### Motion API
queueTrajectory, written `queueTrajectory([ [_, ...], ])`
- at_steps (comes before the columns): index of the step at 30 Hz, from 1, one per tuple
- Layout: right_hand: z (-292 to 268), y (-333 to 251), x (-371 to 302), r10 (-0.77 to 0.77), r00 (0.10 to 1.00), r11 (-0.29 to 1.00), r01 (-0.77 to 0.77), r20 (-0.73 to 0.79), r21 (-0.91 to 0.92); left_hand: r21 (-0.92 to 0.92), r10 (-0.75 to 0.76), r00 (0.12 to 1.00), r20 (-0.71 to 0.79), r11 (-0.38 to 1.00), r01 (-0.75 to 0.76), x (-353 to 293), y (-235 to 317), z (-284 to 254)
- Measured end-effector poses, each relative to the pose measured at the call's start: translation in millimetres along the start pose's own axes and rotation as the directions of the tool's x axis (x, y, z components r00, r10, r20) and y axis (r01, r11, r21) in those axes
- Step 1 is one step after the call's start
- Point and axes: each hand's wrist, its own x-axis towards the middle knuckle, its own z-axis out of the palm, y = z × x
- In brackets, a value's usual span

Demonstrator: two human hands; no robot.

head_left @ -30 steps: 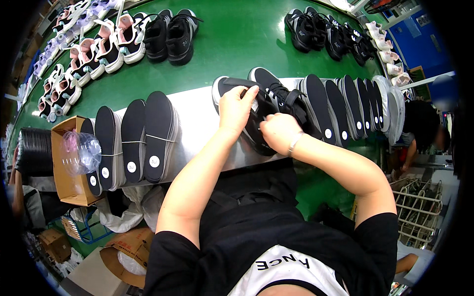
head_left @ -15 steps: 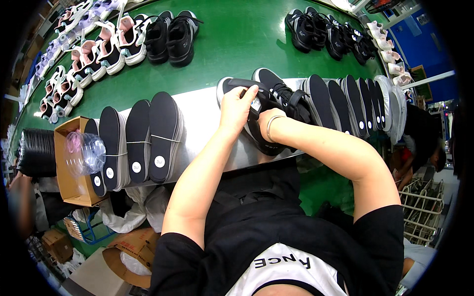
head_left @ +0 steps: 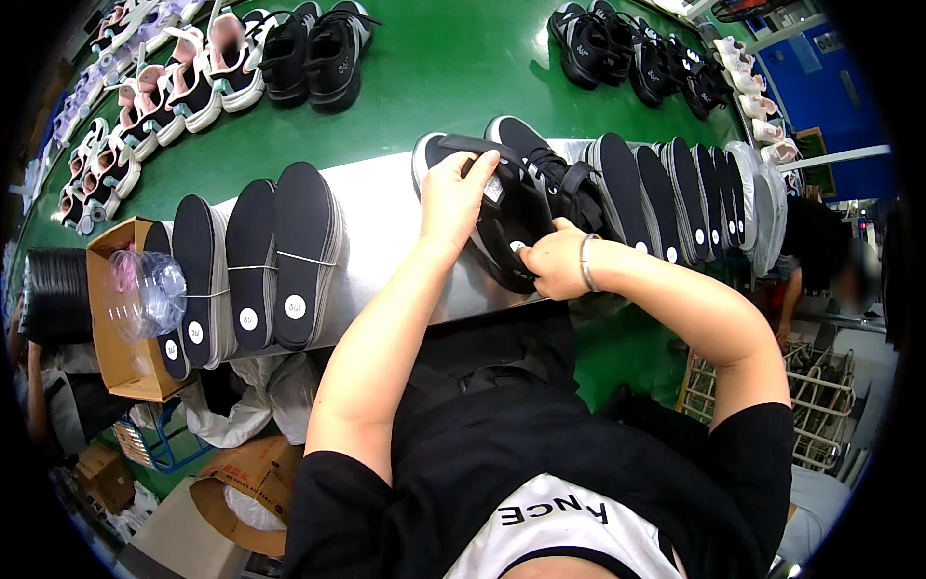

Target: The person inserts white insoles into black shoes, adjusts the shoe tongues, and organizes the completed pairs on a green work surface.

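Observation:
A black shoe (head_left: 494, 253) rests on a metal strip (head_left: 381, 261) in front of me, its heel toward me. My left hand (head_left: 449, 205) is closed on the shoe's tongue, lifting it away from the opening. At the heel, my right hand (head_left: 561, 261), with a bracelet at the wrist, has its fingers bent over the collar rim, thumb and fingertips gripping it. Beside those fingertips a white round spot shows inside the heel. Against the right side lies a second black shoe (head_left: 546, 164) with laces and a light toe edge.
Banded stacks of black insoles (head_left: 307, 241) stand left on the strip; more insole stacks (head_left: 619, 183) stand right. A cardboard box (head_left: 114, 362) with a clear plastic container (head_left: 149, 294) sits far left. Black shoes (head_left: 338, 58) and pink-lined shoes (head_left: 198, 92) line the green table (head_left: 444, 68).
My right hand has come out of the shoe's opening back to its heel, and the white spot inside has become visible. My left hand still holds the tongue. The view has shifted slightly.

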Motion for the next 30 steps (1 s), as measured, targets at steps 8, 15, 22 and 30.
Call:
queueTrajectory([
  [8,15,3,8,0.037,0.999,0.996,-0.036,-0.012,0.083,-0.016,-0.085,0.994,0.068,0.996,0.087,0,0,-4],
  [15,22,7,3,-0.034,0.892,0.973,0.133,-0.45,0.19,0.005,0.044,0.998,0.033,0.999,-0.044,-11,9,1],
  [22,20,7,31,0.199,0.835,0.941,-0.016,-0.513,0.338,0.298,0.285,0.959,0.008,0.914,-0.274,-29,-9,14],
  [30,15,24,72,0.279,0.915,0.897,-0.139,-0.293,0.42,0.256,0.39,0.913,-0.119,0.901,-0.351,-38,-4,24],
])
